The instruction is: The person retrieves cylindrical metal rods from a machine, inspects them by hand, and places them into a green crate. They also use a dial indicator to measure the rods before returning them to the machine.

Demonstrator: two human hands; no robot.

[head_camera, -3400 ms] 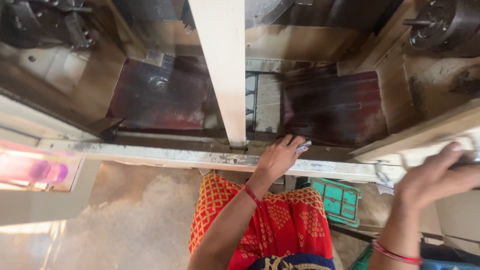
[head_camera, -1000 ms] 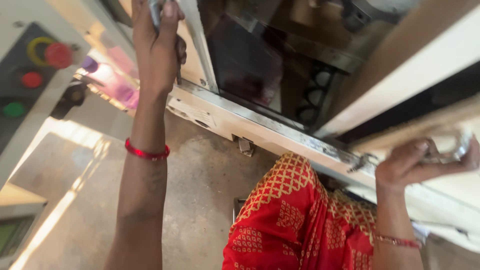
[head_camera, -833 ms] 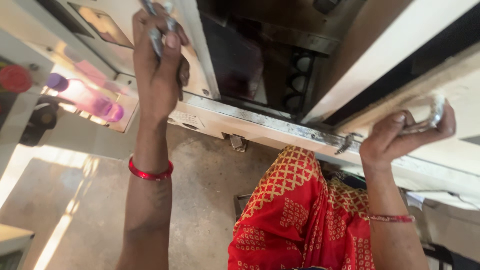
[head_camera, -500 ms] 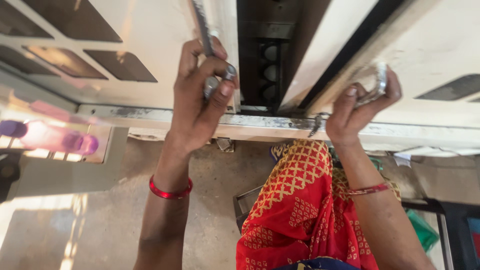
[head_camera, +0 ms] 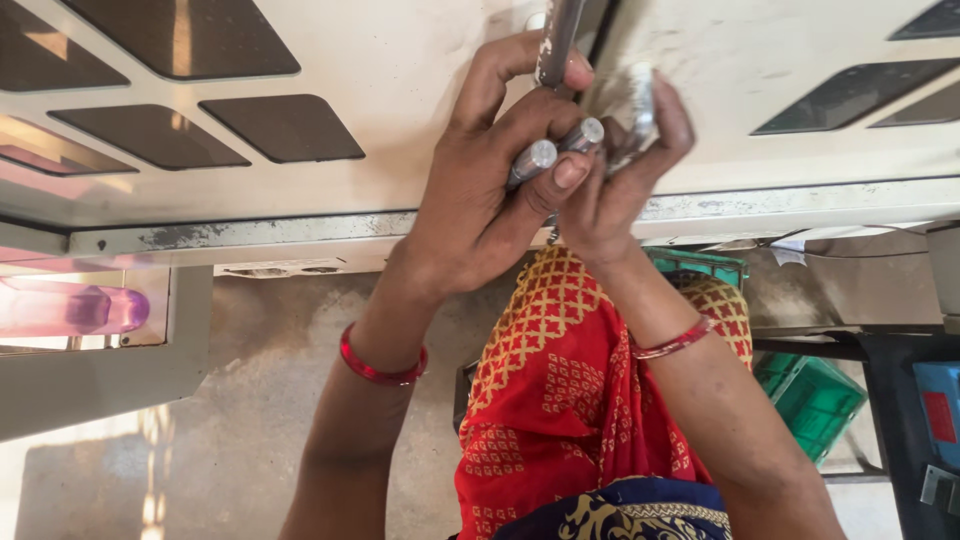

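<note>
Both door handles meet at the seam. Our left hand (head_camera: pixel 490 190) clenches the left door handle (head_camera: pixel 556 45) plus two short metal rods (head_camera: pixel 555 150); right hand (head_camera: pixel 620 170) grasps the right door handle (head_camera: pixel 640 105). We'd keep fingertips off the closing gap, rods pinned firmly.

The machine doors (head_camera: pixel 400 170) are cream with dark tinted windows (head_camera: pixel 280 125). The garment (head_camera: pixel 570 400) is red with a yellow lattice print, both bangles (head_camera: pixel 380 368) red. Green crates (head_camera: pixel 810 400) sit on the grey floor (head_camera: pixel 230 400).
</note>
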